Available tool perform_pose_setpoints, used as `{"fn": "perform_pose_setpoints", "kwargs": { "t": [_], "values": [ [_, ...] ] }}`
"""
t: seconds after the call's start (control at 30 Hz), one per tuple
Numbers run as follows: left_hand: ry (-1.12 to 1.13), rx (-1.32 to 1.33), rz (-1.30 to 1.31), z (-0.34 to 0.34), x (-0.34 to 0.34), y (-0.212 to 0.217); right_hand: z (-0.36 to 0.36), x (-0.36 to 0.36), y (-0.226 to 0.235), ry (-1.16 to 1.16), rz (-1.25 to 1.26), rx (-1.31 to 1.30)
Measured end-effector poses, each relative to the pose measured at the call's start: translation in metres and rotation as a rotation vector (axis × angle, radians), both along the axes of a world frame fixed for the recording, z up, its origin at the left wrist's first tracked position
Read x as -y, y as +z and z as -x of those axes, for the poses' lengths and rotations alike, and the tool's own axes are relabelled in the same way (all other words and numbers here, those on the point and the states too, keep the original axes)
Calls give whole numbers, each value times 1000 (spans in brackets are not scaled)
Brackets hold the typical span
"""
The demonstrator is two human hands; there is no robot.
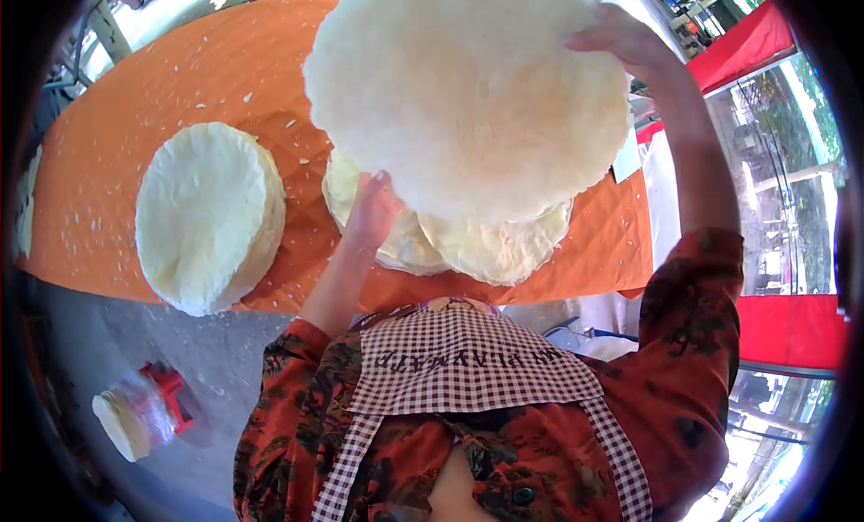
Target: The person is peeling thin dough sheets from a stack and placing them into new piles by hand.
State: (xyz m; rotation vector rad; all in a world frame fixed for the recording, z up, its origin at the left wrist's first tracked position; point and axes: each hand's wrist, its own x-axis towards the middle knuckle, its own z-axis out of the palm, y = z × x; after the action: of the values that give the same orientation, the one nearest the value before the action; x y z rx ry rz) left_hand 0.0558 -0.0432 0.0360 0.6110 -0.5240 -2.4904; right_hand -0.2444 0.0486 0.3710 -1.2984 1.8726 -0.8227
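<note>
Raised in front of me is a large, thin, pale round flatbread [468, 99] with a ragged edge and faint tan patches. My right hand [621, 43] grips its upper right rim, thumb against the face. At the lower left rim, the fingers of my left hand [372, 214] are closed on the edge. Beneath it, partly covered, pale yellowish rounds [495, 243] overlap on an orange cloth-covered table [90, 189]. To their left stands a thick stack of similar pale rounds [202, 216].
White flakes are scattered over the orange cloth. On the grey floor [234, 387] at lower left is a red stool [166, 391] beside a plastic-wrapped stack of pale rounds [121, 426]. Red cloth [783, 333] hangs at the right.
</note>
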Motion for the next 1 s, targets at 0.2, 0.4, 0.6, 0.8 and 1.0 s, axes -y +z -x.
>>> {"fn": "perform_pose_setpoints", "kwargs": {
  "t": [0.2, 0.4, 0.6, 0.8, 1.0],
  "values": [
    [-40, -118, 105, -12, 0, 4, 85, -51, -171, -316, -265, 414],
    [19, 318, 18, -10, -2, -74, 58, -104, -337, -691, -214, 772],
    [20, 382, 96, -6, -11, -39, 24, -99, -331, -701, 72, 861],
    [33, 504, 38, 7, -11, -37, 1, -111, -318, -736, 206, 1098],
    [-16, 408, -156, 12, -8, -17, -31, -136, -326, -837, 294, 1210]
  ]
}}
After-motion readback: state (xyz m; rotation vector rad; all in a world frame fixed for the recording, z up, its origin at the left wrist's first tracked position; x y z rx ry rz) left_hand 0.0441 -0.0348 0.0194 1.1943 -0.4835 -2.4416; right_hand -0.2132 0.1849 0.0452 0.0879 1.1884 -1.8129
